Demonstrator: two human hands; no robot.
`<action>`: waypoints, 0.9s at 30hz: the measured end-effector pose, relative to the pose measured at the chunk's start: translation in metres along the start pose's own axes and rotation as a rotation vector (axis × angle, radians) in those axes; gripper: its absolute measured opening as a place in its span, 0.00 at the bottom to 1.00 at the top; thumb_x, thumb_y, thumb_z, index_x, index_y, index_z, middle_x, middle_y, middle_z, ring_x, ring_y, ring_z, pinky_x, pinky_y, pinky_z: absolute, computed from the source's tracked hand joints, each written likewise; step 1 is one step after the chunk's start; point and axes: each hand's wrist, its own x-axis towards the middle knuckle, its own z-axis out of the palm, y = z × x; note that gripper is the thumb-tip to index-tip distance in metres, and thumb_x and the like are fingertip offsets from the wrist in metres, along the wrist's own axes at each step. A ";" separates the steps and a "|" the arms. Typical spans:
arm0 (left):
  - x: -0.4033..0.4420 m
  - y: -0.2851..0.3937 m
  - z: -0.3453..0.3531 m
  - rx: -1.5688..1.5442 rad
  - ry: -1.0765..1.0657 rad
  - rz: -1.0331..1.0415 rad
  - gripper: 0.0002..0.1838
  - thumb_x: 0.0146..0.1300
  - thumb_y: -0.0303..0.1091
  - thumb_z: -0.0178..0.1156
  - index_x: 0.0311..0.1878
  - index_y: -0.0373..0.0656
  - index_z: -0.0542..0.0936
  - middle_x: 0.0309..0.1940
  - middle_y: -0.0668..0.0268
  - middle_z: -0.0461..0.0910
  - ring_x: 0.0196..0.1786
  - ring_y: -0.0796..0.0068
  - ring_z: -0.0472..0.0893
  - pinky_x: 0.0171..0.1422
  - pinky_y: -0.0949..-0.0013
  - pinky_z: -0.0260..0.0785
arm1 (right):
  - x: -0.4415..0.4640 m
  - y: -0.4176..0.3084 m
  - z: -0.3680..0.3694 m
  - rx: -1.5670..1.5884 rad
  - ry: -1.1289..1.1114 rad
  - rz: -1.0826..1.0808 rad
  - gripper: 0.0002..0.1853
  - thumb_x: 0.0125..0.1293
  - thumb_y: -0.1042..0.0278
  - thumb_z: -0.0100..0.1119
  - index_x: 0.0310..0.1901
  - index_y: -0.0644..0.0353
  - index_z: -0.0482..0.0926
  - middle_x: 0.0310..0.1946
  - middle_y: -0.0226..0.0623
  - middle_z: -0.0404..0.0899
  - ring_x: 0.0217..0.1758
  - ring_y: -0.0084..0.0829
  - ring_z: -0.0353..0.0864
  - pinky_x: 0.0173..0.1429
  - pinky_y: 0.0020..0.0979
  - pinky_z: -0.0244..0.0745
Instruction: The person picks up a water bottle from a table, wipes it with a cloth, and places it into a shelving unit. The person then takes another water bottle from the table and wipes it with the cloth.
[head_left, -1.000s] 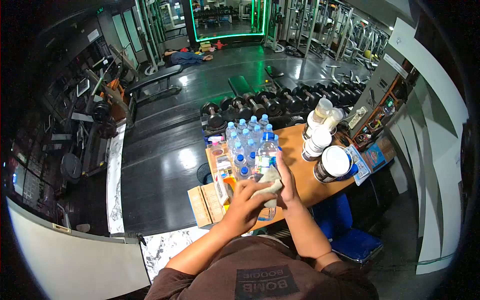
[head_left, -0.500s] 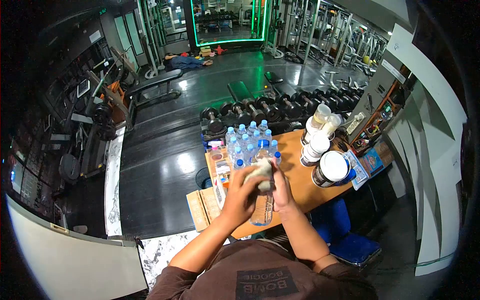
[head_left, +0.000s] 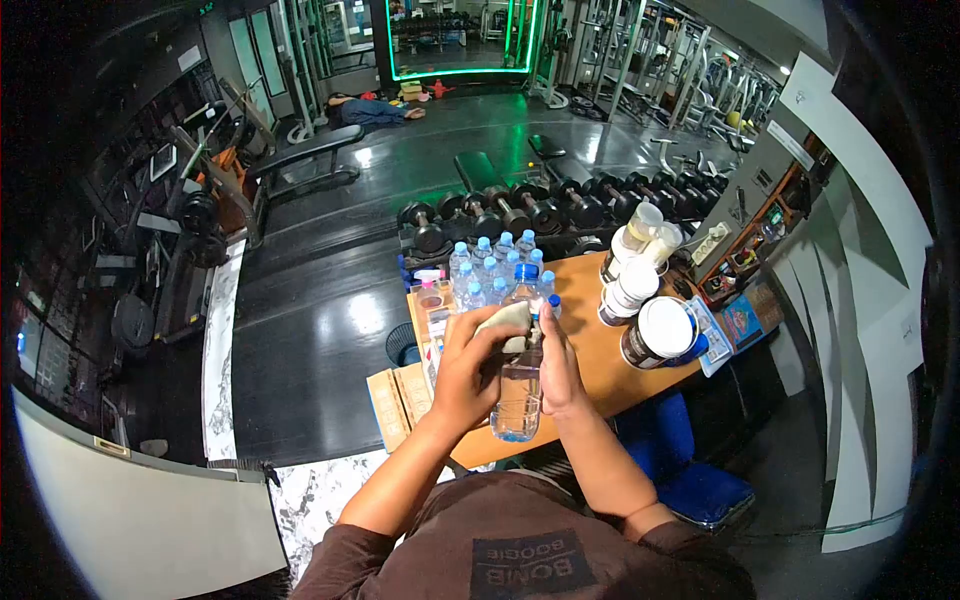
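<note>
A clear plastic bottle (head_left: 516, 405) with a blue cap stands nearly upright between my hands above the table's front edge. My left hand (head_left: 466, 368) is closed on a pale cloth (head_left: 508, 322), which presses against the bottle's upper part. From the other side, my right hand (head_left: 560, 368) grips the bottle, thumb pointing up. Just beyond them, several more clear bottles (head_left: 490, 262) with blue caps stand grouped on the wooden table (head_left: 590, 385). My hands hide part of that group.
White tubs (head_left: 663, 328) and jars stand on the table's right side. A spray bottle (head_left: 430, 277) is at its left. Cardboard boxes (head_left: 400, 400) lie front left, a blue chair (head_left: 690, 470) right. Behind are dumbbells (head_left: 540, 212); a person (head_left: 375, 112) lies on the floor farther back.
The cloth has shifted slightly left on the bottle, and my left fingers have moved with it. The bottle's blue cap now shows more clearly. The view has tilted slightly.
</note>
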 end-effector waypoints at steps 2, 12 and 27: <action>-0.006 -0.002 0.003 -0.039 -0.041 -0.026 0.28 0.50 0.10 0.65 0.55 0.45 0.86 0.61 0.52 0.80 0.61 0.44 0.78 0.66 0.53 0.70 | -0.010 -0.014 0.002 -0.017 -0.001 0.036 0.32 0.86 0.38 0.48 0.73 0.59 0.74 0.62 0.34 0.81 0.59 0.26 0.82 0.63 0.32 0.79; -0.049 0.016 -0.008 -0.105 -0.348 0.117 0.26 0.52 0.10 0.65 0.53 0.48 0.86 0.62 0.57 0.82 0.58 0.49 0.78 0.65 0.54 0.70 | -0.004 -0.045 0.007 -0.007 0.072 -0.012 0.35 0.84 0.30 0.43 0.58 0.61 0.79 0.39 0.42 0.86 0.36 0.37 0.91 0.42 0.38 0.88; -0.022 0.007 0.003 0.010 -0.130 -0.004 0.23 0.55 0.15 0.70 0.55 0.44 0.86 0.61 0.54 0.81 0.60 0.47 0.80 0.64 0.55 0.73 | -0.014 -0.030 -0.009 0.068 -0.101 0.141 0.29 0.85 0.34 0.44 0.60 0.54 0.79 0.44 0.35 0.87 0.41 0.28 0.90 0.45 0.34 0.88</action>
